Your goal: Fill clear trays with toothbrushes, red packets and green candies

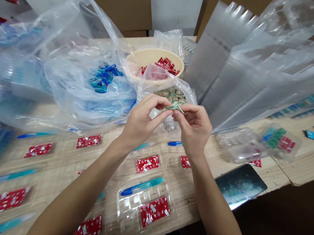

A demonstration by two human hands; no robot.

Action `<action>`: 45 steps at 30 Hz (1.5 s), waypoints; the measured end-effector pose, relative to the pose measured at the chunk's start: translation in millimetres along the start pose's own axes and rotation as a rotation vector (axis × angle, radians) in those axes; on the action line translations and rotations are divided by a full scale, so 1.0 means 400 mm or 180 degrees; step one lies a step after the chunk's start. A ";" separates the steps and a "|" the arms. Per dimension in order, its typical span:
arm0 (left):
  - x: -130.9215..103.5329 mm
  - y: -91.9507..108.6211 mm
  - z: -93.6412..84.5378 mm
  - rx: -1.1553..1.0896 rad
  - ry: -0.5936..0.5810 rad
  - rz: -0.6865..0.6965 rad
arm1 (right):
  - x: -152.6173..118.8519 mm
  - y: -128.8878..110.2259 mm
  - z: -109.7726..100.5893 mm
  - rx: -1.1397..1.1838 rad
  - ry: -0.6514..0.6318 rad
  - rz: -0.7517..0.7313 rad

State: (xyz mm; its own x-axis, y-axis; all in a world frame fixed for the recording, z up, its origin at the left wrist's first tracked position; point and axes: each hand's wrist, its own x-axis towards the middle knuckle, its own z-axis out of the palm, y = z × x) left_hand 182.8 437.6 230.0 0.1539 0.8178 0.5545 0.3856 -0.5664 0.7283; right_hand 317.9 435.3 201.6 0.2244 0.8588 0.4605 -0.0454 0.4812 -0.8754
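Both hands meet near the middle of the view. My left hand (148, 114) pinches the left end of a small bunch of green and tan pieces (175, 106). Closed on the right end of the same bunch are the fingers of my right hand (193, 124). Just behind the hands, a clear plastic bag (188, 90) holds many more green and tan pieces (173, 94). Below the hands, clear trays (126, 218) lie on the table, with red printed packets (154, 211) and blue and teal pen-like items (142, 186) in them.
Behind the bag stands a cream bowl (136, 58) with red packets. A large plastic bag with blue items (105, 78) fills the left. Tall stacks of clear trays (240, 84) rise at right, near a dark phone (242, 185) at the table's front edge.
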 end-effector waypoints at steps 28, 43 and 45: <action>0.001 0.009 -0.024 -0.0623 -0.0170 -0.0459 | 0.002 -0.014 -0.018 -0.0450 -0.0616 0.0171; -0.007 0.006 -0.023 -0.0066 -0.0096 0.0030 | 0.004 -0.006 -0.015 -0.0590 -0.0896 -0.0159; -0.008 0.006 -0.026 0.0244 -0.0083 0.0173 | 0.009 -0.003 -0.017 -0.0370 -0.0910 0.0057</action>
State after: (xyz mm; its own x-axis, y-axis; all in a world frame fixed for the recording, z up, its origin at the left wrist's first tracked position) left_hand 173.9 432.6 234.4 0.1998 0.7891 0.5808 0.4444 -0.6013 0.6640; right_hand 325.4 436.7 203.4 -0.0591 0.8895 0.4531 0.0686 0.4565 -0.8871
